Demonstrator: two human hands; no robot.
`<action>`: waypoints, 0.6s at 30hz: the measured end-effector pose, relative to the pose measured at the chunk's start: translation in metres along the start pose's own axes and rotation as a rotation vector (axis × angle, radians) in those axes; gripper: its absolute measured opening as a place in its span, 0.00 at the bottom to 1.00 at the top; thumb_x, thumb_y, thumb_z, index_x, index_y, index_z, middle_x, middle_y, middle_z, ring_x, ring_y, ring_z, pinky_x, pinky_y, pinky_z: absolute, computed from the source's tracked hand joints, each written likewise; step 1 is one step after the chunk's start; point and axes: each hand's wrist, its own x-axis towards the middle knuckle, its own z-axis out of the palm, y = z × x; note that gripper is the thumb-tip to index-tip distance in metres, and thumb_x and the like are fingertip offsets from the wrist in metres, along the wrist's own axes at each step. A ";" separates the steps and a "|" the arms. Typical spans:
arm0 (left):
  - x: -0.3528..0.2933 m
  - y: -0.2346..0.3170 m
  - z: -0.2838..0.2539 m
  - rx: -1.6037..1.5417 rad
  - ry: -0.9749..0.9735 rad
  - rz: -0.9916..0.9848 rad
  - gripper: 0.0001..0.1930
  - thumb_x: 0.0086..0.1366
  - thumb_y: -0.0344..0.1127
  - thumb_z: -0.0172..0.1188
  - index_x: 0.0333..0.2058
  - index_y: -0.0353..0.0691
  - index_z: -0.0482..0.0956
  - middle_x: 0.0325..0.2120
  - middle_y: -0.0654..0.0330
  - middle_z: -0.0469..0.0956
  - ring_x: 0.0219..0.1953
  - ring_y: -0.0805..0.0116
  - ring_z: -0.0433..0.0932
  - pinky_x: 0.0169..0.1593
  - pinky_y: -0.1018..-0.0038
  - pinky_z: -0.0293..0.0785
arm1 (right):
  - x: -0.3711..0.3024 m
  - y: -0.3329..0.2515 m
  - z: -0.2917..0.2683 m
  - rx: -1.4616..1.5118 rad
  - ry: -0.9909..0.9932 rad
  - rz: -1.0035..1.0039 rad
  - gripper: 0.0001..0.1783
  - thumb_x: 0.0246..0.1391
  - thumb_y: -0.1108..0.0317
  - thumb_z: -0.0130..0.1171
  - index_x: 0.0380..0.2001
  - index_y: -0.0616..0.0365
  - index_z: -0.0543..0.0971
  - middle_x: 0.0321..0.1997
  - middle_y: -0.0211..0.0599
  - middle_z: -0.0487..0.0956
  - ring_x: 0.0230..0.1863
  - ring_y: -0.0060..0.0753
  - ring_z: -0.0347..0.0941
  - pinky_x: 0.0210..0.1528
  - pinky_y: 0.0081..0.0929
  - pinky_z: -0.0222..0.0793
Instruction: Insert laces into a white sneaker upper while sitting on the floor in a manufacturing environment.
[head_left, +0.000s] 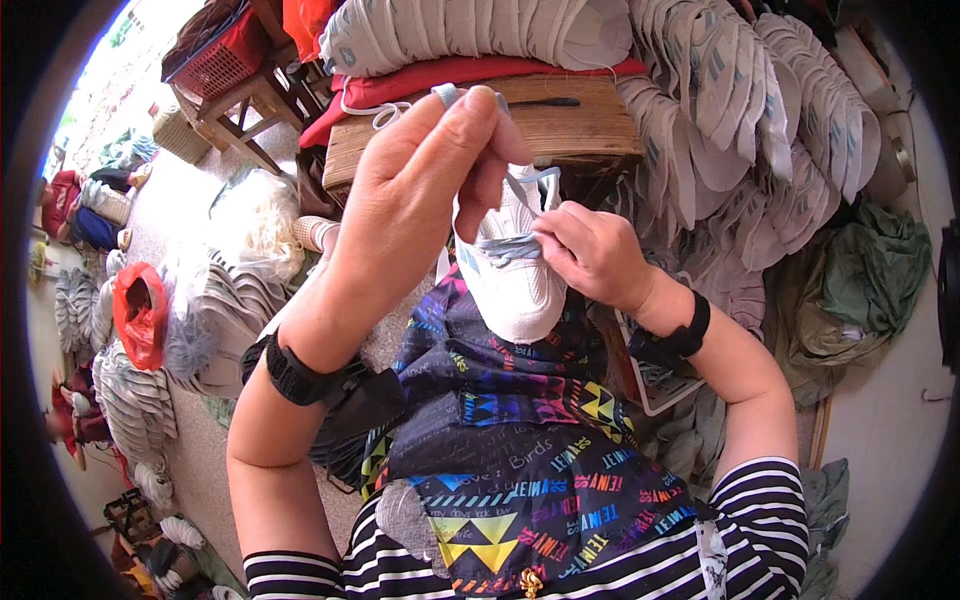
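A white shoe upper (pixel 515 300) hangs toe down over my lap, with a grey-blue shoelace (pixel 508 246) running in rows across its front. My left hand (pixel 425 175) is raised on the left of the upper, fingers curled, and a length of the same lace passes through them. Lower and to the right, my right hand (pixel 597 250) pinches the lace at the edge of the rows. A loose loop of lace stands up between the two hands. My left fingertips are partly hidden behind the hand itself.
Ahead is a wooden bench (pixel 570 125) bearing a dark slim tool (pixel 545 102), red cloth (pixel 400 95) and a row of white uppers (pixel 470 35). Stacked uppers (pixel 715 80) crowd the right. A red bag (pixel 139 315) and more bundles lie left. A patterned apron (pixel 540 440) covers my lap.
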 end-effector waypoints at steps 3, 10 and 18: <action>0.003 -0.008 0.003 -0.032 -0.021 -0.001 0.20 0.75 0.46 0.42 0.33 0.37 0.76 0.16 0.67 0.68 0.15 0.83 0.61 0.20 0.85 0.52 | 0.015 -0.018 0.007 0.105 -0.034 0.135 0.09 0.52 0.68 0.60 0.36 0.56 0.75 0.26 0.40 0.75 0.25 0.49 0.74 0.28 0.39 0.71; 0.003 -0.019 0.006 -0.056 -0.029 -0.015 0.19 0.75 0.44 0.43 0.34 0.37 0.76 0.17 0.68 0.68 0.16 0.83 0.62 0.21 0.85 0.54 | 0.030 -0.007 0.019 0.420 -0.235 0.277 0.07 0.55 0.64 0.59 0.29 0.55 0.77 0.17 0.35 0.72 0.21 0.32 0.73 0.22 0.30 0.64; 0.006 -0.017 -0.006 -0.142 0.029 -0.009 0.19 0.74 0.45 0.45 0.33 0.36 0.77 0.20 0.67 0.71 0.17 0.82 0.64 0.22 0.84 0.61 | 0.038 -0.014 -0.006 0.734 -0.276 0.686 0.08 0.57 0.65 0.58 0.29 0.60 0.77 0.21 0.24 0.71 0.18 0.18 0.67 0.22 0.21 0.64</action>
